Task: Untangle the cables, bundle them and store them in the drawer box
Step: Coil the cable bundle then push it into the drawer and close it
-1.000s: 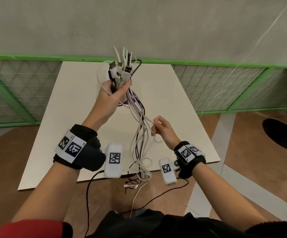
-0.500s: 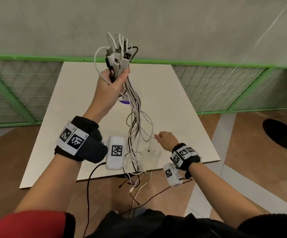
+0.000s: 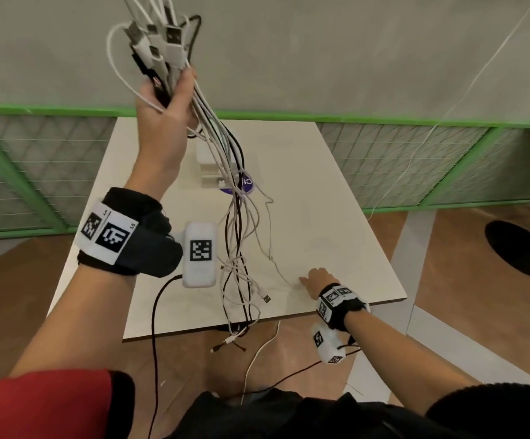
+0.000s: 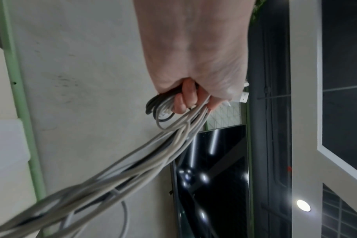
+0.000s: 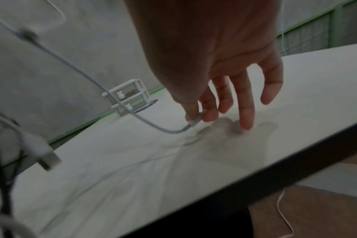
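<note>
My left hand [image 3: 165, 99] is raised high and grips a bundle of white and black cables [image 3: 225, 172] just below their USB plugs [image 3: 162, 42]; in the left wrist view the left hand [image 4: 194, 96] has its fingers curled round the cables [image 4: 153, 153]. The loose ends hang down over the white table [image 3: 320, 185] and past its front edge. My right hand [image 3: 316, 280] is low over the table near the front right and pinches the end of one thin white cable [image 5: 196, 119] between thumb and forefinger. The small white drawer box [image 5: 126, 98] stands at the table's far middle.
A purple round disc [image 3: 241, 185] lies by the drawer box [image 3: 213, 166]. A green-framed mesh fence [image 3: 415, 160] runs behind the table. A black stand base [image 3: 523, 248] sits on the wooden floor at right. A thin white cord [image 3: 447, 99] hangs along the wall.
My left hand has lifted the bundle much higher. My right hand has dropped from beside the hanging cables to the table surface, drawing one white cable out to the right.
</note>
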Demonstrator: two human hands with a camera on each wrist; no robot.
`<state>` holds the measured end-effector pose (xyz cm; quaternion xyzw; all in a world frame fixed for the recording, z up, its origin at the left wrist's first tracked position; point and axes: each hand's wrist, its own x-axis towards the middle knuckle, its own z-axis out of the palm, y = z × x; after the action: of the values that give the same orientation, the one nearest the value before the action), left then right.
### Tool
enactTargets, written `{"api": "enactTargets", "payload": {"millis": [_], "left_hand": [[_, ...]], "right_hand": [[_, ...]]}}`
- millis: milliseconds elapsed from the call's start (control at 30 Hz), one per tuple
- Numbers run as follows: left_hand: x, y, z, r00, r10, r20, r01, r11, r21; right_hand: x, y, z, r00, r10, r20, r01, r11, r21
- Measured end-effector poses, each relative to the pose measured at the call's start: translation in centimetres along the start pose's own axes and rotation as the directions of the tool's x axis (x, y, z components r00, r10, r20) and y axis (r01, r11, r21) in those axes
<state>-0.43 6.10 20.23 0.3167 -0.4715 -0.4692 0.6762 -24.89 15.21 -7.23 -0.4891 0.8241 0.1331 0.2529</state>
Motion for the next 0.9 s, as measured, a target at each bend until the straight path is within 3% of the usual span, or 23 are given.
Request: {"api": "enactTargets", "payload": {"millis": [100,200,233,300,333,400,467,533,600,667,733,800,833,900], "left_hand": [[-0.7,-1.1,0.5,0.994,-0.065,0.087,0.064,0.998,0.020],[-0.5,-1.5,0.7,0.985,-0.110,0.135,0.114,0.993,-0.017],[-0.4,-1.5,0.9,0.983,-0.112,0.148,0.117,0.993,-0.024],[-0.3,-1.6,1.3,0.981,-0.111,0.161,0.116,0.993,-0.021],[-0.3,-1.6,1.5,0.980,-0.113,0.162,0.117,0.993,-0.019],[-0.2,-1.6,1.8,0.979,-0.123,0.160,0.128,0.992,-0.021],[0.0,-1.6,1.7,0.978,-0.127,0.165,0.132,0.991,-0.024],[0.2,-1.7,1.3,0.978,-0.121,0.170,0.125,0.992,-0.013],[0.3,-2.0,0.8,0.978,-0.111,0.177,0.110,0.994,0.018],[0.3,-2.4,0.7,0.977,-0.109,0.182,0.099,0.993,0.059],[0.2,-2.7,0.8,0.977,-0.113,0.183,0.098,0.991,0.089],[0.5,-2.8,0.7,0.980,-0.101,0.171,0.083,0.990,0.111],[0.7,-2.9,0.6,0.983,-0.085,0.161,0.065,0.990,0.125],[1.0,-3.2,0.4,0.986,-0.064,0.155,0.039,0.987,0.159]], "right_hand": [[0.0,-1.1,-1.3,1.000,-0.018,-0.026,0.019,0.999,0.038],[-0.7,-2.7,-3.6,0.958,-0.114,-0.265,0.159,0.975,0.155],[-1.2,-3.3,-4.4,0.901,-0.167,-0.400,0.283,0.926,0.251],[-3.1,-5.1,-6.0,0.734,-0.249,-0.631,0.579,0.715,0.392],[-4.2,-6.1,-6.6,0.664,-0.304,-0.683,0.689,0.603,0.401],[-5.7,-7.8,-6.9,0.592,-0.417,-0.689,0.786,0.487,0.380],[-6.0,-8.7,-7.0,0.585,-0.385,-0.714,0.797,0.437,0.417],[-6.3,-8.9,-7.9,0.598,-0.279,-0.751,0.797,0.302,0.522],[-6.9,-8.9,-9.0,0.525,-0.289,-0.800,0.851,0.180,0.493],[-7.1,-9.1,-9.8,0.444,-0.377,-0.813,0.896,0.177,0.407],[-7.0,-9.8,-10.1,0.448,-0.433,-0.782,0.893,0.244,0.377],[-6.9,-9.9,-9.8,0.459,-0.404,-0.791,0.884,0.296,0.362],[-7.1,-10.0,-9.8,0.452,-0.378,-0.808,0.887,0.287,0.362],[-8.2,-10.2,-10.4,0.445,-0.360,-0.820,0.895,0.168,0.412]]}}
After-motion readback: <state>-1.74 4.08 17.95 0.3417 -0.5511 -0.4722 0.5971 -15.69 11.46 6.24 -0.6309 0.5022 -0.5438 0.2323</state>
